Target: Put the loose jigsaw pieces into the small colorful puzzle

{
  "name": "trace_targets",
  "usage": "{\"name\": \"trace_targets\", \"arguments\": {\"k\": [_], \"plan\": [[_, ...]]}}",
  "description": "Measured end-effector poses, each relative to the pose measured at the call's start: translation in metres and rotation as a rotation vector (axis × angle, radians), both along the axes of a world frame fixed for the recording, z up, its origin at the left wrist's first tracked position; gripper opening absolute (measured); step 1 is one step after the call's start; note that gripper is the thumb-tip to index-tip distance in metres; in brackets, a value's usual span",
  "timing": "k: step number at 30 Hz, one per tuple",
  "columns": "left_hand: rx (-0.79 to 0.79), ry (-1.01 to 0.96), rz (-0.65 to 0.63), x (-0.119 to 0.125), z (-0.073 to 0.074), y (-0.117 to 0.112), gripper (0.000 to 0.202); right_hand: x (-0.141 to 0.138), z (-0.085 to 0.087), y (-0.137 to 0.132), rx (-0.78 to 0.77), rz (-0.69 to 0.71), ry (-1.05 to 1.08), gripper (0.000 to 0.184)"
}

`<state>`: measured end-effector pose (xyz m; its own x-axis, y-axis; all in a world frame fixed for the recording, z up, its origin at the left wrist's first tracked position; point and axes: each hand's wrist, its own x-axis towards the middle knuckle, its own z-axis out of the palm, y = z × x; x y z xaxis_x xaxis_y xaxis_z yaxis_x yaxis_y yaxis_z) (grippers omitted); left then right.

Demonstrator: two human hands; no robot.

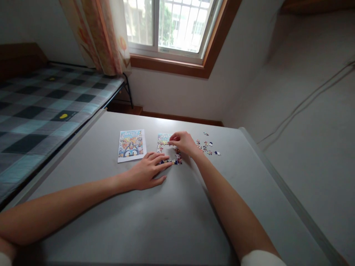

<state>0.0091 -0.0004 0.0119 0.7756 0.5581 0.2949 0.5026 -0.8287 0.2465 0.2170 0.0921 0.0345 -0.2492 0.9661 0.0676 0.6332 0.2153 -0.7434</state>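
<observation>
A jigsaw puzzle [164,139] lies on the table, its border joined and a gap in its middle. My left hand [148,170] rests flat with fingers spread, the fingertips on the puzzle's lower left edge. Over the upper right part of the puzzle, my right hand [183,142] has thumb and fingertips pinched at the inner edge of the gap. Whatever is in that pinch is too small to make out. Loose puzzle pieces [205,146] are scattered to the right of my right hand. Left of the puzzle lies a printed reference picture [131,145] with a blue cartoon dog.
The pale table [166,221] reaches close to the wall below the window [177,29]. A bed with a checked cover [55,99] stands along the left side, beside a patterned curtain [97,37]. A cable [299,105] hangs on the right wall.
</observation>
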Motion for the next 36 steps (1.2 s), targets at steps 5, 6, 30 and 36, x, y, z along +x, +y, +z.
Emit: {"name": "trace_targets", "arguments": {"k": [5, 6, 30, 36], "plan": [[0.01, -0.012, 0.006, 0.0, -0.001, 0.0, 0.048, -0.007, -0.001, -0.006, 0.053, -0.008, -0.1, 0.002], [0.012, -0.011, 0.007, 0.0, -0.001, 0.0, 0.048, -0.007, 0.0, -0.006, 0.076, -0.012, -0.132, 0.002], [0.038, 0.001, 0.009, 0.001, 0.0, 0.0, 0.045, 0.012, -0.024, -0.038, 0.532, 0.216, -0.316, 0.024], [0.037, 0.012, 0.006, 0.002, 0.002, 0.0, 0.045, 0.013, -0.027, -0.038, 0.524, 0.199, -0.292, 0.024]]}}
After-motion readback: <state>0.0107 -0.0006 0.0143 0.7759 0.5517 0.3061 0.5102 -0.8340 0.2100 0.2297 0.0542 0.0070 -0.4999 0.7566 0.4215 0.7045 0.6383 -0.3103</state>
